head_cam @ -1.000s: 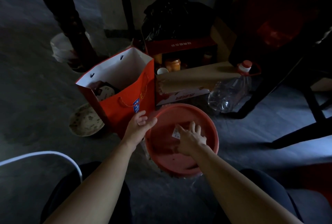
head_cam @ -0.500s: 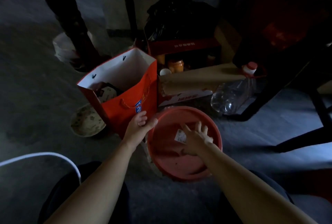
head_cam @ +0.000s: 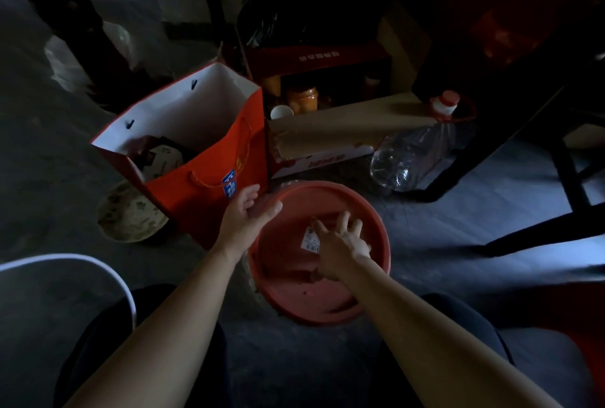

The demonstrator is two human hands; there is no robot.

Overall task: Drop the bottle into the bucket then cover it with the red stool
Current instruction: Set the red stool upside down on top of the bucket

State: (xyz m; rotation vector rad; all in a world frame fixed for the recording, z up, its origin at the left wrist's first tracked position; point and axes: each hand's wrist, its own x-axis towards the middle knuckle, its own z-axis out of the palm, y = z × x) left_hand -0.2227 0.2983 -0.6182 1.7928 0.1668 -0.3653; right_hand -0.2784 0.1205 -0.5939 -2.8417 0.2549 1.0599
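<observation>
A round red stool (head_cam: 294, 296) lies low on the floor in front of me, its dished top with a white sticker (head_cam: 310, 240) facing up. The bucket under it is almost fully hidden; only a grey sliver (head_cam: 253, 288) shows at the left edge. My left hand (head_cam: 244, 216) grips the stool's left rim, thumb on top and fingers over the outside. My right hand (head_cam: 339, 248) lies flat on the stool's top with fingers spread. A clear plastic bottle (head_cam: 412, 153) with a red cap leans on the floor to the right, apart from both hands.
An open red paper bag (head_cam: 203, 158) stands just left of the stool, touching my left hand. A cardboard box (head_cam: 334, 132) with jars sits behind. Dark furniture legs (head_cam: 569, 175) cross the right side. A pale bowl (head_cam: 131, 214) rests at left, a white curved tube (head_cam: 98, 265) nearer.
My right hand has spread its fingers and shifted slightly on the stool's top. My left hand keeps its hold on the rim. The stool has barely moved.
</observation>
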